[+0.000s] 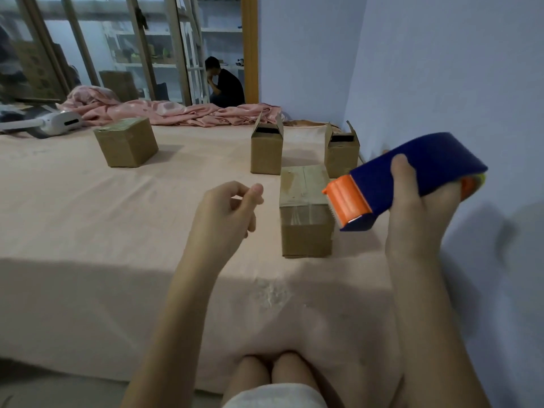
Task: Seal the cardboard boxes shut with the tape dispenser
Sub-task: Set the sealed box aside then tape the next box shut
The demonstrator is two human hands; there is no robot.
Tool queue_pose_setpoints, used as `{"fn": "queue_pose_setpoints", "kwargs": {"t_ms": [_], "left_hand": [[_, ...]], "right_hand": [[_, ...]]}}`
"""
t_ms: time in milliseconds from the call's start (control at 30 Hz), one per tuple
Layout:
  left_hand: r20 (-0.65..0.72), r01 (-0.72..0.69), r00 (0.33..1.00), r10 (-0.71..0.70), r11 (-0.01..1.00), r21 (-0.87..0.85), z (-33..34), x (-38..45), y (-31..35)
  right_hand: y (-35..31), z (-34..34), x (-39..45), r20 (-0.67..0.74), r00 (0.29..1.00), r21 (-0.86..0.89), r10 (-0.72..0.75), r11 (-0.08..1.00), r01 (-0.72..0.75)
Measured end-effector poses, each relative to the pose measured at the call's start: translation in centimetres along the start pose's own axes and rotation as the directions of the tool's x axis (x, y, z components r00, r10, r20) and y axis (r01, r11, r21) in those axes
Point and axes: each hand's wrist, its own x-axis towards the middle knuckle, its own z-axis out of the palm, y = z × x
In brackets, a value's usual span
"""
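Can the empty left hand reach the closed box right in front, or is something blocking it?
Probably yes. The left hand hovers beside the nearest box with only bare bed sheet between them. The tape dispenser is on the far side.

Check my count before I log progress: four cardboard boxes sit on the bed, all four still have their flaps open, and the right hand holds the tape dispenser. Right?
Not quite. The head view shows only the two far boxes with flaps open; the near box and left box are closed. The right hand does hold the tape dispenser.
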Motion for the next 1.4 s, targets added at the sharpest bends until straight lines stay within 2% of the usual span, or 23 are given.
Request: {"fn": "queue_pose_setpoints", "kwargs": {"t_ms": [100, 267, 400, 1100, 1400], "left_hand": [[0.103, 0.038, 0.994, -0.033, 0.998, -0.044, 0.5, 1.3, -1.2], [0.130, 0.059, 0.990, -0.056, 0.998, -0.025, 1.6, 2.6, -2.6], [0.149, 0.067, 0.987, -0.064, 0.998, -0.011, 2.2, 3.3, -3.1], [0.163, 0.039, 0.986, -0.047, 0.998, 0.049, 3.6, 4.8, -4.2], [0.130, 0.074, 0.989, -0.074, 0.997, 0.003, 5.2, 3.7, -5.2]], "right_hand": [[0.2, 0.8, 0.4, 0.025, 0.997, -0.073, -0.071, 0.995, 0.073], [0.2, 2.0, 0.9, 0.071, 0.978, -0.255, -0.198, 0.944, 0.209], [0.4, 2.3, 1.7, 0.105, 0.965, -0.348, -0.242, 0.900, 0.263], [0.8, 3.5, 2.5, 0.233, 0.952, -0.621, -0.198, 0.723, 0.303], [1.1, 3.8, 2.7, 0.284, 0.945, -0.697, -0.160, 0.642, 0.318]]}}
